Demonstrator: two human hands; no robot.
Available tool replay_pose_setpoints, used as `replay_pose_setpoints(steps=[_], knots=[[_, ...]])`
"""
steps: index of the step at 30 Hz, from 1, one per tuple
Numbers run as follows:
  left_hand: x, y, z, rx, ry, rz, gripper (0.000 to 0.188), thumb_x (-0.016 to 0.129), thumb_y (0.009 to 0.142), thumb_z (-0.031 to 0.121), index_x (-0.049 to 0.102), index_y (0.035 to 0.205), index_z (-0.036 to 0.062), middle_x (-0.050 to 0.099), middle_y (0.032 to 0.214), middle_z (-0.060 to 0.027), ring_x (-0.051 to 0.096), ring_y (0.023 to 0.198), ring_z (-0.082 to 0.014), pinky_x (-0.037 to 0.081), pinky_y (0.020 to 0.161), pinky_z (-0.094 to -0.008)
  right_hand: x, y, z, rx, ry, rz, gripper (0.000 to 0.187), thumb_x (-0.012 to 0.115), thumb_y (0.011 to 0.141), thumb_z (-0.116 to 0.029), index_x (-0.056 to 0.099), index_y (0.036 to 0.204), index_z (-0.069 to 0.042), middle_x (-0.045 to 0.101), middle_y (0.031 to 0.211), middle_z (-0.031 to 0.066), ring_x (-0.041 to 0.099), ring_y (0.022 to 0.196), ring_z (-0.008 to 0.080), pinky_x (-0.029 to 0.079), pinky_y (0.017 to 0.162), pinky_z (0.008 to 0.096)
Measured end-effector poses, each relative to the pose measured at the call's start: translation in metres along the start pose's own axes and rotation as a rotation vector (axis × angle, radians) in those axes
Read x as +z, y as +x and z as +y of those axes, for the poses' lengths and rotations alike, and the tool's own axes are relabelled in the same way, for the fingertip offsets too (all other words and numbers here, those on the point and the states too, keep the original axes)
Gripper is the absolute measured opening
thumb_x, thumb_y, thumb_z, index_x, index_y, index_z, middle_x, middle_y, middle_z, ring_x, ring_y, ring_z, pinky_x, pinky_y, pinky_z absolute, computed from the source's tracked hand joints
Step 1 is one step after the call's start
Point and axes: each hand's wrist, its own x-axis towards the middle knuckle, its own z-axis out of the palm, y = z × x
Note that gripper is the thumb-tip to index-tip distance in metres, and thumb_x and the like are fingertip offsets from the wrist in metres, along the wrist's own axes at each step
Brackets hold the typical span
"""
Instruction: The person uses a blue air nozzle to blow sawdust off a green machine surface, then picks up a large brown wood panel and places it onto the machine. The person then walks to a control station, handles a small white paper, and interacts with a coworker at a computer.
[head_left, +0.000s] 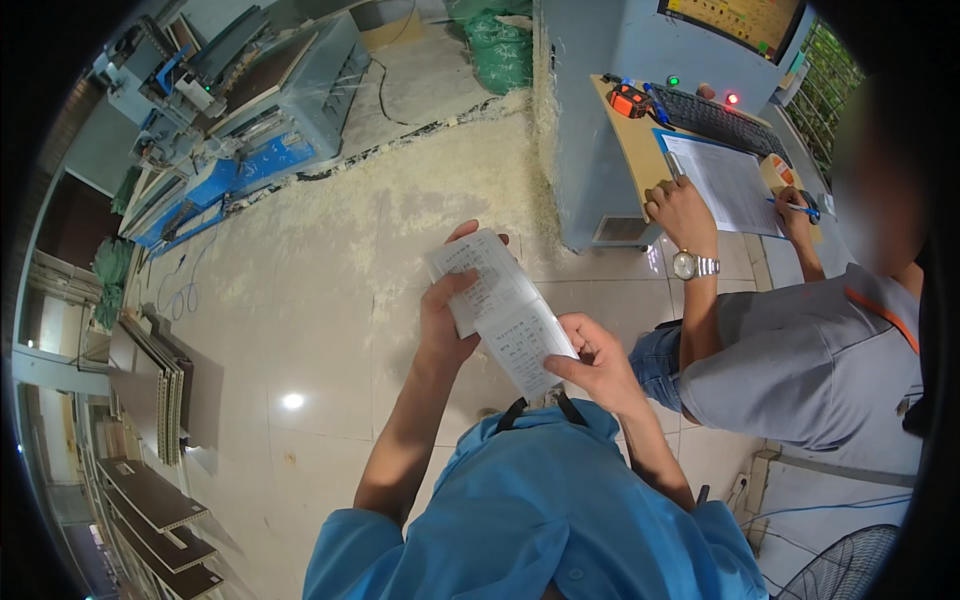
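In front of my chest I hold an opened white notebook (505, 310), its pages covered with handwriting. My left hand (452, 310) grips its upper left side, thumb lying across the page and fingertips showing past the top edge. At the lower right edge, my right hand (598, 365) pinches the notebook, thumb on top and the other fingers curled beside and under it. The notebook lies tilted, its top leaning to the left.
On my right a co-worker in a grey shirt (800, 360) writes with a blue pen (790, 207) on a clipboard (725, 185). A keyboard (715, 120) and tape measure (628, 100) share that desk. Far left stands a machine (290, 110); panels (150, 390) lean below it. Sawdust covers the floor (400, 190).
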Motion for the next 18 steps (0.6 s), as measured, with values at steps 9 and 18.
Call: replay_pose_setpoints(steps=[9,18], knots=[[0.003,-0.002,-0.011,-0.183,0.174,-0.124,0.074,0.061,0.08,0.016,0.04,0.151,0.0081,0.06,0.132,-0.0203,0.064,0.114,-0.0293,0.056,0.095,-0.0399,0.002,0.007,0.006,-0.242,0.021,0.138,0.022,0.074,0.09,0.003,0.062,0.107,-0.004,0.068,0.097,0.0031,0.062,0.094,0.0112,0.048,0.084,0.0294],[0.002,-0.002,-0.019,-0.326,0.165,-0.129,0.071,0.064,0.084,0.027,0.042,0.149,0.0092,0.061,0.133,-0.0188,0.064,0.116,-0.0292,0.055,0.096,-0.0406,0.004,0.015,-0.009,-0.583,-0.448,0.268,0.02,0.076,0.084,0.002,0.063,0.098,-0.005,0.068,0.106,0.0122,0.061,0.114,0.0268,0.045,0.1,0.0367]])
